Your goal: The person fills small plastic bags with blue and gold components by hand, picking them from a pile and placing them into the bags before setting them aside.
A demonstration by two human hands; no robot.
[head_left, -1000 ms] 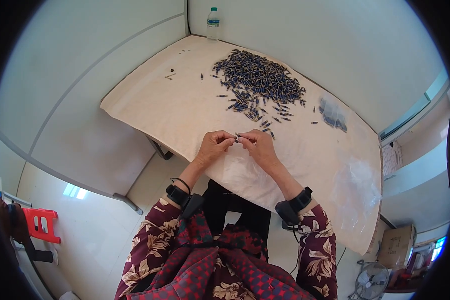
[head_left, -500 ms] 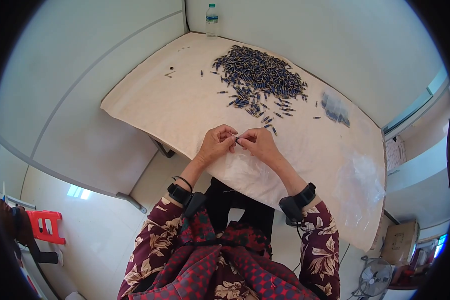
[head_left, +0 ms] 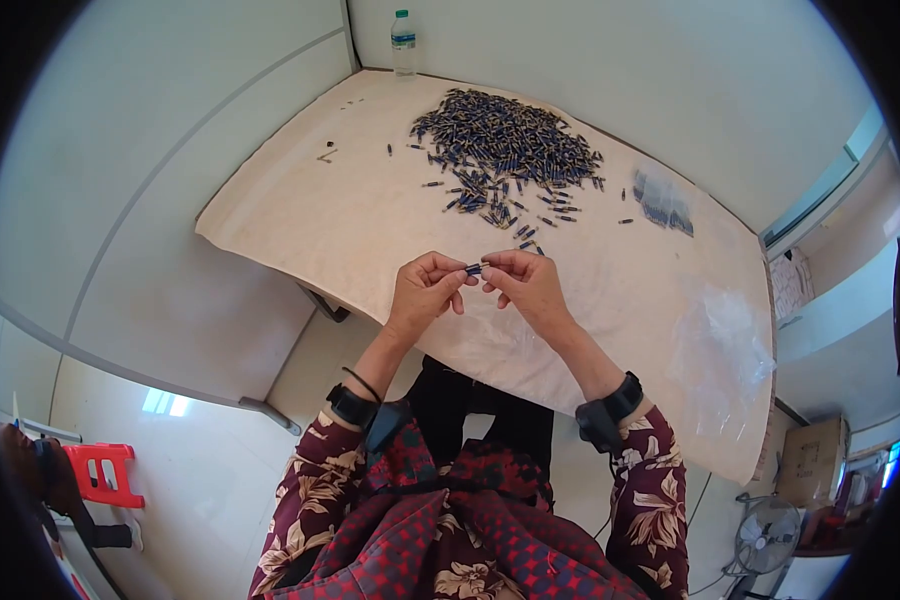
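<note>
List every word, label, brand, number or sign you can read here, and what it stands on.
No text can be read with certainty.
Bottle label: too small to read.
Cardboard box: faint marks on its side, too blurred to read.
Pile of small blue parts: no lettering can be made out.

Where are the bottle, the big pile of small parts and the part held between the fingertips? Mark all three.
Bottle (head_left: 403, 43): head view, on its label.
Pile of small parts (head_left: 510, 138): head view, near the heap's middle.
Held part (head_left: 473, 270): head view, on its dark body.
</note>
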